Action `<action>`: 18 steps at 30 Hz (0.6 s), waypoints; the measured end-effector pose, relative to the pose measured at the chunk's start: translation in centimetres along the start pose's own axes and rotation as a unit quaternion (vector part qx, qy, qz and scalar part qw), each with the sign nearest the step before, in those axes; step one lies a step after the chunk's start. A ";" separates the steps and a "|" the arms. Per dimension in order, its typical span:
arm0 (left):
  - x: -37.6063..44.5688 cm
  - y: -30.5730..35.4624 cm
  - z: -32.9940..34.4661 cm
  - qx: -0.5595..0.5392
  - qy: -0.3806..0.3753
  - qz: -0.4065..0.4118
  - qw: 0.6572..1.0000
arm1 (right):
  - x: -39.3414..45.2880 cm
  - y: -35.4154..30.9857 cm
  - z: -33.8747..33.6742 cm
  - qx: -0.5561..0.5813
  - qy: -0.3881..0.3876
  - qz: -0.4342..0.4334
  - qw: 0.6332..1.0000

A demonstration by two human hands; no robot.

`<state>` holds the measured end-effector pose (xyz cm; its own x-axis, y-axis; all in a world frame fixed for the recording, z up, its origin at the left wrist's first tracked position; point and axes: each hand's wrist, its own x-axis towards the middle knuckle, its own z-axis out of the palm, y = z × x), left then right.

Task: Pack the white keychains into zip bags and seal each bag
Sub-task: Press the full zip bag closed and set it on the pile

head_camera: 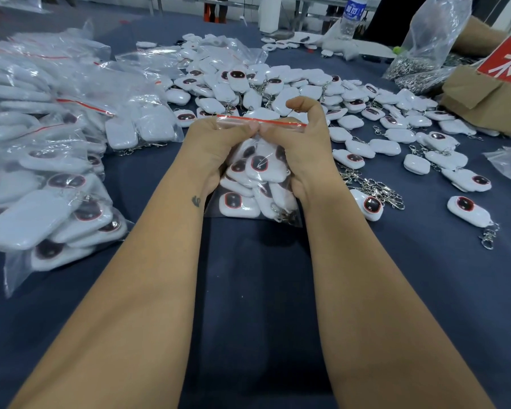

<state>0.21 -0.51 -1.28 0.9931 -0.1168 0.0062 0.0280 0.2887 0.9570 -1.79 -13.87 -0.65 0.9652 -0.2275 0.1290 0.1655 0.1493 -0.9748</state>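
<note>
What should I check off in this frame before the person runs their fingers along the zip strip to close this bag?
1. Keychains sit below the seal line: ok.
2. Left hand pinches the zip bag at the red strip: ok.
3. Right hand pinches the strip beside it: ok.
4. Strip free of chains or clips: cannot tell, fingers cover its middle.
5. Strip already pressed shut: cannot tell.
6. Bag bottom rests on the table: ok.

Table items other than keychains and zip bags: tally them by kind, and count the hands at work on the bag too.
Hands pinching the zip bag at its red strip: 2, left hand and right hand
Water bottle: 1
Cardboard box: 1
Red sign: 1
Large clear bag of metal rings: 1
Total: 6
</note>
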 end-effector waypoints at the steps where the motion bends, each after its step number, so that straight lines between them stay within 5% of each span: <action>1: 0.0 0.0 0.0 0.001 0.002 0.003 1.000 | 0.0 0.0 0.0 -0.004 -0.003 -0.005 1.000; 18: 0.3 0.0 0.1 -0.017 0.075 -0.009 0.997 | 0.9 0.3 0.0 0.013 0.016 0.048 0.999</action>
<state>0.51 -0.69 -1.24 0.9981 0.0212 -0.0575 0.0477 0.3209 0.9459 -0.83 -14.03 -0.81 0.9700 -0.2413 0.0285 0.0777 0.1967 -0.9774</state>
